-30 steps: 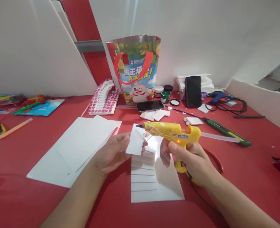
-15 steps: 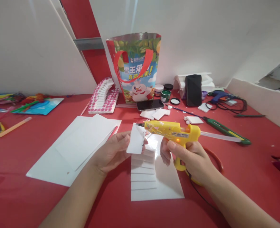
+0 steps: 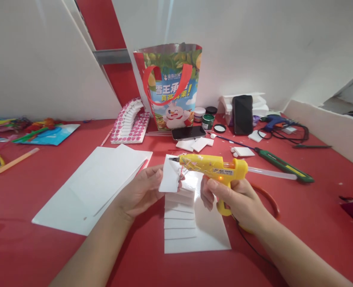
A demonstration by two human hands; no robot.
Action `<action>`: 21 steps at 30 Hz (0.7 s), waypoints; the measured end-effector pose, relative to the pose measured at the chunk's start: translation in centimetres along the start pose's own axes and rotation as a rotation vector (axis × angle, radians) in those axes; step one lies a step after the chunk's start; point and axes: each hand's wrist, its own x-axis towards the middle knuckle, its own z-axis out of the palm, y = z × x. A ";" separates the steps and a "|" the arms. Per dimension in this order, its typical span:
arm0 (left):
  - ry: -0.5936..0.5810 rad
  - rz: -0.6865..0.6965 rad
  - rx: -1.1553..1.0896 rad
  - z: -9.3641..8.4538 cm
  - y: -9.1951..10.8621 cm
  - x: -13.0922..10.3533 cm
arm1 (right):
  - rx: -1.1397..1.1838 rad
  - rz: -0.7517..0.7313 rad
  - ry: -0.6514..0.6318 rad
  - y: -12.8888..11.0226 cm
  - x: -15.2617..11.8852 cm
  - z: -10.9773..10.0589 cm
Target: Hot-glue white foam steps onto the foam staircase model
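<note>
Between the fingers of my left hand is a small white board piece, held upright. My right hand is wrapped round the grip of a yellow glue gun with an orange light on. Its dark nozzle points left and is at the upper part of the small piece. Under my hands, a row of overlapping white strips forms steps on a white board. A clear glue stick sticks out of the gun's back.
White sheets lie on the red table at left. Behind are a paper bag, a pink-dotted model, a flat phone, paint jars and an upright phone. A green cutter lies at right.
The glue gun has moved slightly left, and its nozzle now reaches further across the small white piece. Both hands keep their holds.
</note>
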 end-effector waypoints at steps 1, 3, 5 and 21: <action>0.003 0.000 -0.013 0.0 0.0 0.0 | 0.000 0.004 -0.003 -0.1 0.0 0.0; 0.006 0.000 -0.037 -0.1 0.0 0.0 | 0.008 0.010 -0.009 -0.3 0.0 0.1; 0.014 0.005 -0.051 -0.1 0.0 0.0 | 0.018 0.003 -0.020 -0.5 0.1 0.3; 0.073 0.053 -0.083 0.4 0.2 0.1 | -0.034 0.059 -0.041 -0.2 -0.1 0.5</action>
